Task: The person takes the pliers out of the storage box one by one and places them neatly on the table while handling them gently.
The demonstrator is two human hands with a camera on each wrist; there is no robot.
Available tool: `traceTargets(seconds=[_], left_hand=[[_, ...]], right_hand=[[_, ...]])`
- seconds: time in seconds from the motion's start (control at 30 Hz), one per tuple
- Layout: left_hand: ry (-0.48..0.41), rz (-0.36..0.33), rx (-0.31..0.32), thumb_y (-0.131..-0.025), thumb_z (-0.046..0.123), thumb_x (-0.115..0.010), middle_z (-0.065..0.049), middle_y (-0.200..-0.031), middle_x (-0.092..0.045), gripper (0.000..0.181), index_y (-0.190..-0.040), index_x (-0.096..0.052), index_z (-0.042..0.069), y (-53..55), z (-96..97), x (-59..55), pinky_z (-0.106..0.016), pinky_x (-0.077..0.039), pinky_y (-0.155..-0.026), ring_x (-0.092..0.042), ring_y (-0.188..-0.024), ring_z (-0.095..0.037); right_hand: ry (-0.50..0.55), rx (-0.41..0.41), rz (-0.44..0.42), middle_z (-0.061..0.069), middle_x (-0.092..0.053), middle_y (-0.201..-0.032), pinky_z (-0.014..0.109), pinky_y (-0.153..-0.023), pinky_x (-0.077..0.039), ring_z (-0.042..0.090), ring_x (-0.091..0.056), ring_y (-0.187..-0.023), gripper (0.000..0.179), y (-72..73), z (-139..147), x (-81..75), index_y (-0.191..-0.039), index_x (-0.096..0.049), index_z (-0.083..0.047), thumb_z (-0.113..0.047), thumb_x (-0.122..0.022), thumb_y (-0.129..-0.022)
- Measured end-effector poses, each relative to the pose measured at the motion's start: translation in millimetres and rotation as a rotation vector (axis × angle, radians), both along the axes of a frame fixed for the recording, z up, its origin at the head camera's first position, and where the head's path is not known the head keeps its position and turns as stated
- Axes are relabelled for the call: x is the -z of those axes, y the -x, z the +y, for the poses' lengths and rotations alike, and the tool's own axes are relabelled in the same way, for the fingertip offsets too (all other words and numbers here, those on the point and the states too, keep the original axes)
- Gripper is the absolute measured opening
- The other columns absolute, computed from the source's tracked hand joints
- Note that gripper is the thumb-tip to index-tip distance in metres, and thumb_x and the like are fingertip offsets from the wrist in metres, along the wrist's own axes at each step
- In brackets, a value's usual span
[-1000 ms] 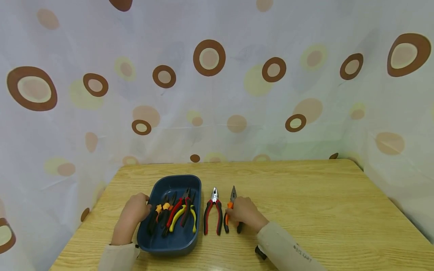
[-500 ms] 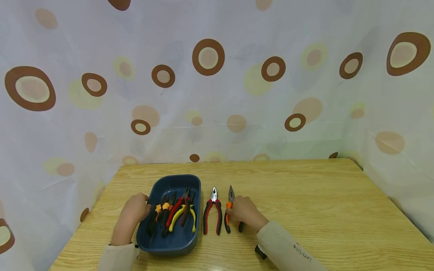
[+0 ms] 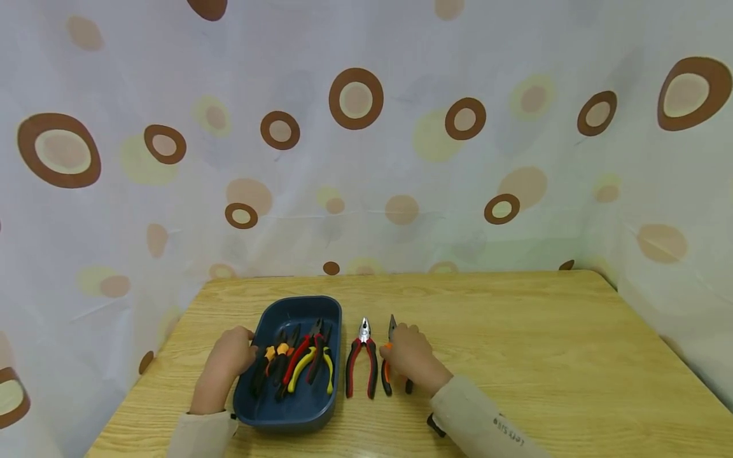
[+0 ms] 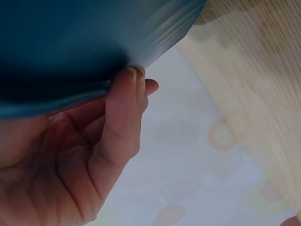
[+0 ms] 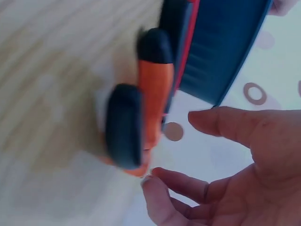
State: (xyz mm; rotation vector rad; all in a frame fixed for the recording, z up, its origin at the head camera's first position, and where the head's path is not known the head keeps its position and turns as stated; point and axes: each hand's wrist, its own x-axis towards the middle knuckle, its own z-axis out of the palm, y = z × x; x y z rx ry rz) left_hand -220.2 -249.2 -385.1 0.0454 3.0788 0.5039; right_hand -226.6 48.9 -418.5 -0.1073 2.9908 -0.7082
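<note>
In the head view my left hand grips the left rim of a dark blue plastic bin; its curled fingers also show against the bin wall in the left wrist view. My right hand hovers over needle-nose pliers with orange and black handles, covering part of them. The right wrist view shows its thumb and fingers spread apart, the fingertips close to the orange handle; whether they touch is unclear. Left of these lie combination pliers with red and black handles, tips pointing away.
Inside the bin lie several pliers, among them a red-handled pair and a yellow-handled pair. The wooden table extends to the right. A patterned curtain hangs behind it.
The needle-nose pliers have shifted slightly left, towards the red-handled pair. My right hand has risen a little over them. The left hand stays on the bin's rim.
</note>
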Motion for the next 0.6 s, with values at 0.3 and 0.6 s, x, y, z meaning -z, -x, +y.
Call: traceTargets(seconds=[0.3,0.6], left_hand=[[-0.01,-0.016,-0.011,-0.087,-0.001,-0.06,-0.034,-0.108,-0.062,0.029,-0.111,-0.062,-0.016,0.4,0.3,0.0,-0.048,-0.053,-0.078,-0.063,-0.094,-0.041],[-0.012,-0.021,-0.02,-0.087,-0.001,-0.06,-0.033,-0.109,-0.062,0.029,-0.111,-0.062,-0.016,0.4,0.8,-1.4,-0.047,-0.053,-0.077,-0.064,-0.093,-0.039]], right_hand=[[0.137,-0.082,0.152,0.018,-0.051,-0.08,0.034,-0.054,-0.043,0.026,-0.05,-0.064,0.024,-3.4,-20.1,-21.4,-0.079,-0.055,0.006,-0.014,-0.065,-0.088],[0.265,-0.163,0.176,0.011,-0.051,-0.083,0.03,-0.058,-0.044,0.019,-0.047,-0.067,0.019,-5.5,-47.8,-29.7,-0.084,-0.056,0.002,-0.014,-0.061,-0.093]])
